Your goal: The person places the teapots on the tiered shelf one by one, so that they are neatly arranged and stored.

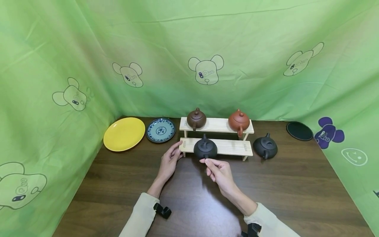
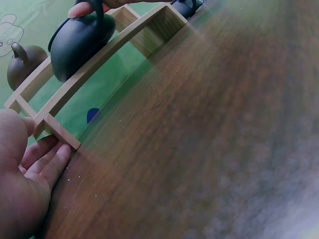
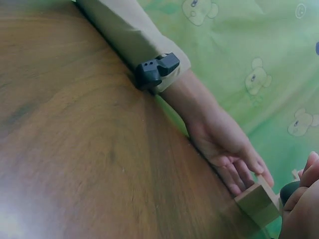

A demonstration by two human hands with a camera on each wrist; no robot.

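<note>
A two-tier wooden stand [image 1: 231, 148] faces me. My left hand [image 1: 169, 162] holds the left end of its lower tier, its fingers by the short leg in the left wrist view. With thumb and fingers my right hand [image 1: 220, 173] pinches the handle of a black teapot [image 1: 205, 148]. That teapot is at the lower tier's left half, its handle toward me; I cannot tell whether its base fully rests there. On the upper tier stand a dark brown teapot [image 1: 196, 119] at the left and a reddish-brown teapot [image 1: 238, 121] at the right.
A second black teapot [image 1: 265, 147] stands on the table right of the stand. Farther right lies a black oval dish [image 1: 299, 131]. To the left are a blue patterned plate [image 1: 161, 130] and a yellow plate [image 1: 124, 134]. Green cloth [image 1: 165, 39] hangs behind and at both sides.
</note>
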